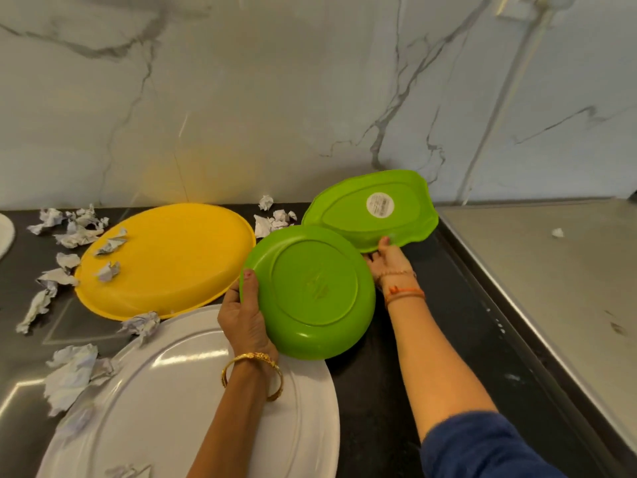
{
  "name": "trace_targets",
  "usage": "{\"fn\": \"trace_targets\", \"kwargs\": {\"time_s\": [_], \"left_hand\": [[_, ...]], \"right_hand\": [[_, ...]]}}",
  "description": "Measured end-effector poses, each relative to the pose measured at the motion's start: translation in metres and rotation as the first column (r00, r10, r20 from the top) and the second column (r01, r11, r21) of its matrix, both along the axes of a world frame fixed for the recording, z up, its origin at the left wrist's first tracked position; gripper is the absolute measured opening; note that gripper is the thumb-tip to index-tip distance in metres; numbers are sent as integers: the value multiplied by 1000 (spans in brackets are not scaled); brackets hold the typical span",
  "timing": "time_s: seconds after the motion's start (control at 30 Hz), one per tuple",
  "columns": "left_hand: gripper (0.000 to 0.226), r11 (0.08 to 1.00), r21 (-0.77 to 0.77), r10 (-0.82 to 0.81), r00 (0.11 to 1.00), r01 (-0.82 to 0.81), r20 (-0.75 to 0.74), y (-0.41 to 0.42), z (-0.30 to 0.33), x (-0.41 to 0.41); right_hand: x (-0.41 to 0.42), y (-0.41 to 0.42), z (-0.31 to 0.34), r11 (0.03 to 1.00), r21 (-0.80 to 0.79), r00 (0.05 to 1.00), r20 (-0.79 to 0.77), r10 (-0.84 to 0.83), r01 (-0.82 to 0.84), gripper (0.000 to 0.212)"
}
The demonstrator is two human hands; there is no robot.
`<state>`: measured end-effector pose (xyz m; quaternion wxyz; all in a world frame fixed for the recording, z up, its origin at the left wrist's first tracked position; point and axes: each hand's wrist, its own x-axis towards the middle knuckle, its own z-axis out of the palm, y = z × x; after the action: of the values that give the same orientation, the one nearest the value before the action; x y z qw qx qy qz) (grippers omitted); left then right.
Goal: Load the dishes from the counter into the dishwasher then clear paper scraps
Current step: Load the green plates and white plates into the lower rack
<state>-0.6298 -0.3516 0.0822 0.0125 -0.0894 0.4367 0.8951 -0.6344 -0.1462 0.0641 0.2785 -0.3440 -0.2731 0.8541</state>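
My left hand [246, 317] grips a round green plate [312, 291] by its left rim, with the plate's underside facing me above the black counter [382, 391]. My right hand [387, 258] holds the lower edge of a green leaf-shaped dish [374, 210], tilted up with its stickered underside showing. A large yellow plate [169, 257] lies on the counter with two paper scraps [108, 258] on it. A large white plate [165, 398] lies in front of it, under my left forearm. Crumpled paper scraps [69, 229] are scattered around the plates.
A marble wall [310, 98] stands behind the counter. A steel surface [551, 263] with one small paper scrap [557, 232] lies to the right. More scraps [274, 217] sit between the yellow plate and the green dish, and a larger wad [74, 374] lies at the left.
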Motion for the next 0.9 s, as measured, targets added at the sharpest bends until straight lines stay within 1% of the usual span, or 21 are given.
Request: {"fn": "trace_targets", "kwargs": {"time_s": [0.03, 0.07, 0.13, 0.17, 0.2, 0.23, 0.33, 0.37, 0.43, 0.5, 0.6, 0.67, 0.73, 0.77, 0.8, 0.87, 0.9], "left_hand": [[20, 1000, -14, 0, 1000, 0, -10, 0, -1, 0], [17, 999, -12, -35, 999, 34, -30, -1, 2, 1], [38, 996, -30, -90, 994, 89, -67, 0, 9, 3], [40, 992, -18, -125, 987, 124, -97, 1, 7, 3], [34, 987, -17, -160, 980, 159, -114, 1, 7, 4], [29, 977, -21, -213, 968, 212, -131, 2, 8, 6], [35, 917, 33, -390, 912, 397, -132, 11, 14, 20], [30, 888, 58, -446, 886, 456, -127, 15, 16, 27], [20, 802, 100, -582, 808, 589, -94, 26, 21, 47], [27, 692, 107, -708, 700, 714, -89, 36, 25, 72], [25, 565, 53, -817, 567, 824, -104, 48, 27, 112], [24, 504, 24, -856, 503, 863, -120, 55, 28, 140], [23, 446, -5, -884, 440, 895, -158, 60, 29, 169], [22, 416, -28, -896, 405, 909, -184, 62, 32, 186], [22, 393, -56, -904, 374, 918, -206, 65, 34, 207], [24, 344, -90, -917, 314, 935, -247, 72, 37, 245], [25, 313, -110, -924, 276, 943, -263, 77, 38, 269]], "right_hand": [[12, -2, 0, 999, 18, 999, -11, -31, 31, 41], [28, -2, 4, 995, 42, 995, -31, -92, 93, 38], [63, -3, 17, 977, 132, 985, -78, -155, 165, 28], [81, -2, 23, 964, 192, 980, -117, -162, 182, 26], [97, -2, 30, 947, 248, 975, -141, -174, 205, 26], [115, -2, 38, 918, 302, 964, -155, -218, 256, 27], [171, -10, 61, 784, 463, 907, -133, -401, 414, 27], [189, -14, 67, 743, 494, 882, -118, -456, 451, 26], [233, -21, 73, 643, 546, 792, -62, -608, 536, 23], [280, -30, 77, 551, 601, 675, 25, -737, 579, 22], [343, -47, 79, 475, 648, 533, 125, -837, 595, 21], [386, -62, 82, 399, 627, 401, 148, -904, 669, 18], [428, -75, 83, 311, 587, 269, 160, -950, 748, 31], [450, -82, 84, 268, 566, 209, 169, -963, 779, 33], [472, -89, 85, 235, 546, 161, 181, -970, 804, 29], [511, -98, 84, 199, 502, 110, 201, -973, 842, 7], [534, -104, 83, 169, 496, 80, 196, -977, 852, 10]]}}
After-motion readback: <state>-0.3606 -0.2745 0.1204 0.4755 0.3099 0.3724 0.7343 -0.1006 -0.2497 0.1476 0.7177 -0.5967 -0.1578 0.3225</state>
